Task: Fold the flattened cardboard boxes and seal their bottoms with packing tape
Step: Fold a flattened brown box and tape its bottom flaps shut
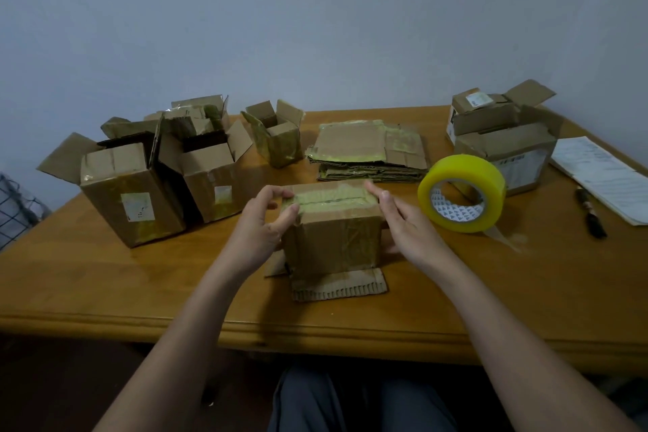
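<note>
On the far left of the wooden table (105, 291), two assembled cardboard boxes (147, 182) stand upright with top flaps open, and further opened boxes sit behind them. Right of these, toward the far edge, stands a small open box (278, 140). A stack of flattened boxes (368, 154) lies right of it. At centre, near the front edge, the working box (333, 238) stands with its taped bottom facing up and its lower flaps splayed on the table. The left hand (261, 221) pinches the box's top left edge between thumb and curled fingers. The right hand (403, 221) rests against the right side, fingers straight. Just right stands a yellow tape roll (463, 191) on edge. Behind it sit two more boxes (501, 137). At far right lie a pen (591, 212) and papers (603, 179).
</note>
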The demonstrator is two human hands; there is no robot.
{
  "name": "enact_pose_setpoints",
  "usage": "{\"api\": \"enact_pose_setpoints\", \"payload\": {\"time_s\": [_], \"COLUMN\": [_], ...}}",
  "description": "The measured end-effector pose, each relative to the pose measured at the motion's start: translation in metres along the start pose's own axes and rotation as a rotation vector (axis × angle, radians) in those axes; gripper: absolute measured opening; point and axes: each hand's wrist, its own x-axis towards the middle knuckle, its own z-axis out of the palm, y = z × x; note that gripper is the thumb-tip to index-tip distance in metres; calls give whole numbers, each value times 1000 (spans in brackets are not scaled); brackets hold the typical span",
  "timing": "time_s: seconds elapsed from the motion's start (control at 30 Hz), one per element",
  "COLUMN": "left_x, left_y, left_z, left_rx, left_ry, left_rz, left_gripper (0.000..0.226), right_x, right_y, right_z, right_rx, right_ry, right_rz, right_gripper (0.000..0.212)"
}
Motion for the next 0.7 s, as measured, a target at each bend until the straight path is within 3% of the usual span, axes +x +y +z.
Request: {"api": "enact_pose_setpoints", "payload": {"time_s": [0.1,0.2,0.27,0.37,0.43,0.57,0.7], "left_x": [4,6,7,7,6,7,21], "left_y": [13,32,45,72,94,127,133], "left_z": [-5,-5,-2,12,29,86,147], "left_rx": [294,441,507,528,480,373,299], "left_ry": [53,126,192,343,385,284,129], "left_rz": [43,70,89,205,328,498,415], "left_gripper": [26,31,35,33,26,22,40], "right_x": [-2,-5,-8,-17,-27,-44,-59], "right_y": [-7,-10,-12,-11,-2,24,49], "right_z": [-10,-23,-36,-63,-83,-119,-145], "right_rx": [-115,-124,-63,51,59,-94,-184], "right_ry": [17,83,220,519,671,783,701], "right_rz": [-52,-86,-145,-201,-158,-21,120], "right_gripper": [47,45,38,12,17,26,19]}}
